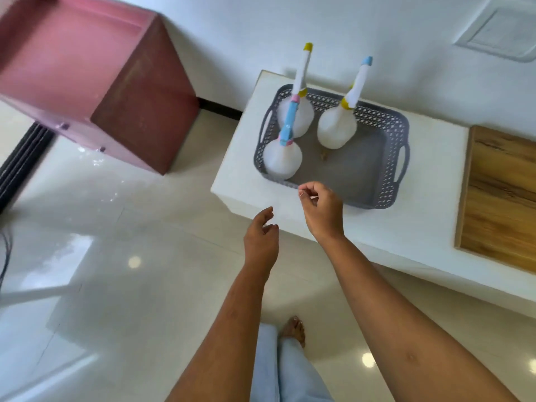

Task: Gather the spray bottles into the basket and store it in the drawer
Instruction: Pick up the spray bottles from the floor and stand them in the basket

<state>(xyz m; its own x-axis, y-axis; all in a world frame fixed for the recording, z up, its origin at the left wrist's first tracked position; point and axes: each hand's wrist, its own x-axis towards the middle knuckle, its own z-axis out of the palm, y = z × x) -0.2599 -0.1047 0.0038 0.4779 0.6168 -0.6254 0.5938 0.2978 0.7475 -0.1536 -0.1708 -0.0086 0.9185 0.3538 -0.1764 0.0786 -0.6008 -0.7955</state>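
A grey perforated basket (pixel 371 172) with side handles sits on a white low table (pixel 420 216). Three white spray bottles stand upright inside it: one with a blue and pink head (pixel 282 159) at the front left, one with a yellow-tipped nozzle (pixel 300 118) behind it, and one with a blue-tipped nozzle (pixel 336 129) to the right. My right hand (pixel 322 208) hovers at the basket's near rim, fingers loosely curled, holding nothing. My left hand (pixel 261 236) is open over the floor, just off the table's near-left corner.
A pink cabinet (pixel 95 79) with small knobs stands on the floor to the left of the table. A wooden panel (pixel 501 195) adjoins the table on the right. Glossy white floor tiles lie below, with my bare foot (pixel 294 329) visible.
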